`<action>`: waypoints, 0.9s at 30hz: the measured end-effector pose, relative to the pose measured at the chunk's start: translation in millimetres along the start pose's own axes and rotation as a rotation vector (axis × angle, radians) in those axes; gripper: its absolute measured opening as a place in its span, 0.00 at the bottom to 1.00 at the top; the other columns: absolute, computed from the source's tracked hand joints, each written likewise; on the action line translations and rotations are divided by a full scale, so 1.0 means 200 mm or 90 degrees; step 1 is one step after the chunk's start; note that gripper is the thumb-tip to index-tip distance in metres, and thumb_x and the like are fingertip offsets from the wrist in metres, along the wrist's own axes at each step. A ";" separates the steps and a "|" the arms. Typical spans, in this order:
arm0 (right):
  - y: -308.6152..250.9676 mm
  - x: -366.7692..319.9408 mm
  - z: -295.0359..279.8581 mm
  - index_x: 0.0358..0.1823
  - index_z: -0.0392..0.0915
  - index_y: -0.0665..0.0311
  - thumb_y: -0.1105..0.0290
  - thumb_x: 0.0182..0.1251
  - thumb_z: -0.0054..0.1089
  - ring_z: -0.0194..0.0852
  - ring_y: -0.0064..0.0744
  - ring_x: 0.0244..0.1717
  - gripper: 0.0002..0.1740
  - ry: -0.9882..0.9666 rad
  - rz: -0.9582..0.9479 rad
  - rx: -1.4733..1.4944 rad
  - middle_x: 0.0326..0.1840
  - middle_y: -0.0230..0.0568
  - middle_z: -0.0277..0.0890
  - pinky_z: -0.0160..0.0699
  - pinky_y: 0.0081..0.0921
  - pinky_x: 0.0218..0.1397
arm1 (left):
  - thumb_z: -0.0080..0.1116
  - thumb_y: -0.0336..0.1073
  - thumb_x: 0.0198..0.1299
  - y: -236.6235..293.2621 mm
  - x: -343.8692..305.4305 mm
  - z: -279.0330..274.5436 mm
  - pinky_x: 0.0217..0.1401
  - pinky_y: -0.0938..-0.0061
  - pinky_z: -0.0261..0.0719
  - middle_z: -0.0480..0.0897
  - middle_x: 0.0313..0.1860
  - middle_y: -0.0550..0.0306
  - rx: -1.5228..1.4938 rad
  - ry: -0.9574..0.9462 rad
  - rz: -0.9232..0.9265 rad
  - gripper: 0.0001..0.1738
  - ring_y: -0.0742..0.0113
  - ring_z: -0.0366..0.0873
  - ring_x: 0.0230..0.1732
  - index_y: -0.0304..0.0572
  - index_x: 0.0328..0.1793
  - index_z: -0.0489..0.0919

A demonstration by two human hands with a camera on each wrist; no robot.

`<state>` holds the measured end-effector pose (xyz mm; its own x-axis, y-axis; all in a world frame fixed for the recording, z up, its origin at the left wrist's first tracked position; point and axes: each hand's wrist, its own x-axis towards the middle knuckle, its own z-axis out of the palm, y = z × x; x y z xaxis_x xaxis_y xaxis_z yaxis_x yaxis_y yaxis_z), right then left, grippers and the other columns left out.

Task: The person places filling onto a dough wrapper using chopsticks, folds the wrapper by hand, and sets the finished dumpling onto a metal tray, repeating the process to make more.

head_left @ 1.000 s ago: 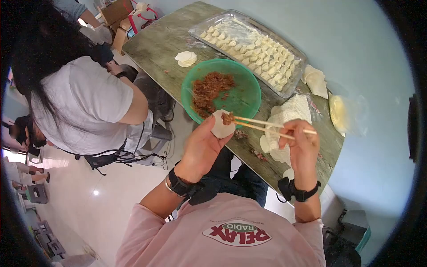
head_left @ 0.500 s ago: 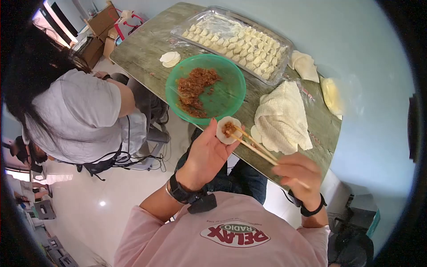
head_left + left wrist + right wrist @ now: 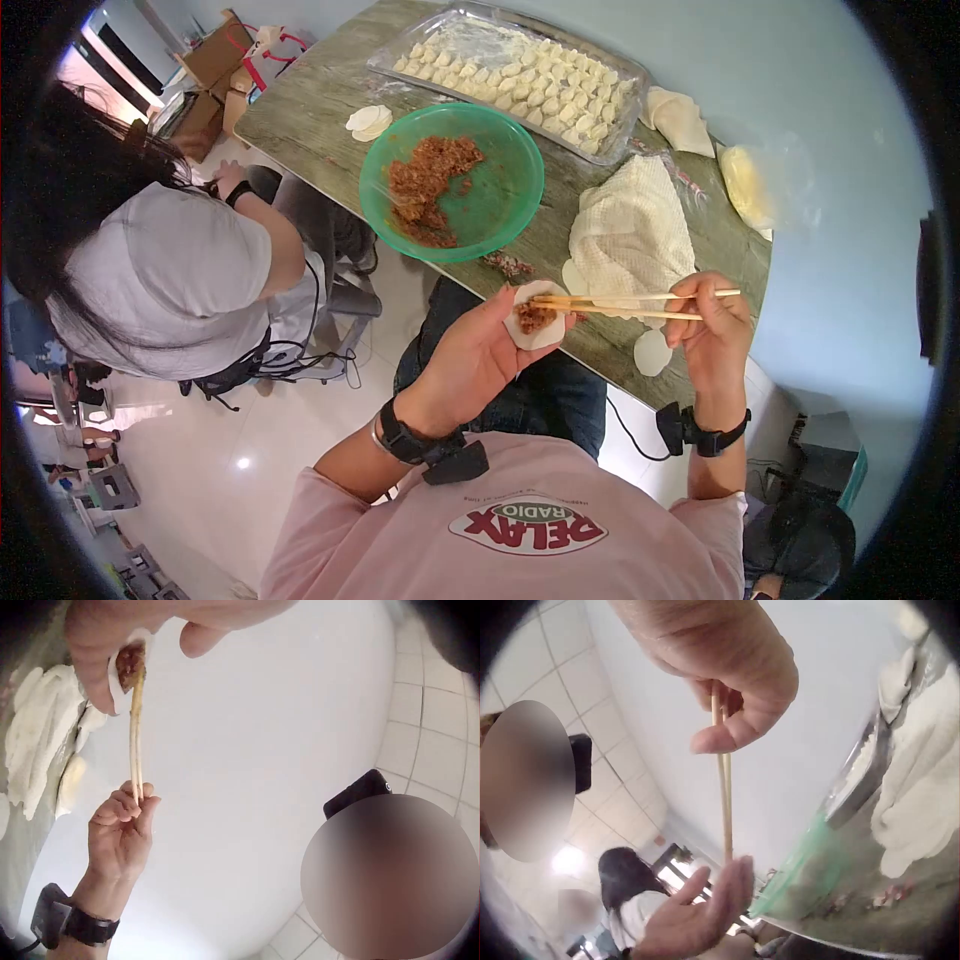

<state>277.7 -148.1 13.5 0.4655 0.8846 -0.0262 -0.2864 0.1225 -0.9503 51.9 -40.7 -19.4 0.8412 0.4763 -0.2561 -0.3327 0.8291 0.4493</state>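
My left hand (image 3: 462,368) holds a round dumpling wrapper (image 3: 549,336) on its fingers, the thumb at its edge. Brown meat filling (image 3: 533,317) lies on the wrapper. In my right hand (image 3: 716,328) is a pair of wooden chopsticks (image 3: 622,302), gripped near the back ends; their tips touch the filling. The left wrist view shows the chopsticks (image 3: 136,742) running from the right hand (image 3: 121,829) up to the filling (image 3: 131,666). Beyond my left hand sits a green bowl (image 3: 510,180) with more filling (image 3: 432,180) heaped on its left side.
A metal tray (image 3: 645,90) of folded dumplings (image 3: 560,90) stands along the wall. A pale cloth (image 3: 635,230) covers part of the table's right side, a loose wrapper (image 3: 653,354) near it. More wrappers (image 3: 370,122) lie left of the bowl. Another person (image 3: 170,270) sits at left.
The chopsticks have swung from slanting to nearly level, and the right hand has moved up and outward. Filling now spreads over the wrapper's middle, which lies flatter than half a second ago.
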 end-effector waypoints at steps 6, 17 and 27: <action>0.00 -0.01 0.02 0.34 0.74 0.74 0.62 0.68 0.51 0.73 0.30 0.17 0.17 -0.024 0.007 -0.005 0.26 0.46 0.76 0.73 0.21 0.19 | 0.31 0.48 0.71 -0.03 -0.01 -0.03 0.67 0.68 0.65 0.70 0.61 0.50 0.066 0.007 0.009 0.27 0.59 0.69 0.62 0.34 0.66 0.62; -0.01 0.00 0.05 0.32 0.75 0.74 0.59 0.66 0.53 0.73 0.30 0.17 0.19 -0.075 0.024 -0.119 0.26 0.45 0.76 0.72 0.21 0.19 | 0.33 0.44 0.72 -0.02 -0.03 -0.05 0.66 0.70 0.67 0.70 0.60 0.53 0.061 0.020 0.022 0.24 0.67 0.69 0.61 0.35 0.66 0.62; 0.08 0.19 0.23 0.36 0.76 0.72 0.59 0.69 0.49 0.73 0.26 0.23 0.19 -0.027 -0.082 -0.102 0.27 0.42 0.75 0.72 0.18 0.27 | 0.37 0.42 0.70 0.01 -0.07 -0.14 0.66 0.68 0.67 0.69 0.61 0.49 0.055 0.062 0.098 0.24 0.58 0.68 0.63 0.33 0.65 0.62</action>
<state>251.9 -92.1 12.4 0.4533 0.8847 0.1088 -0.0879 0.1659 -0.9822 27.8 -37.3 -38.1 0.7360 0.6257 -0.2585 -0.4133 0.7177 0.5605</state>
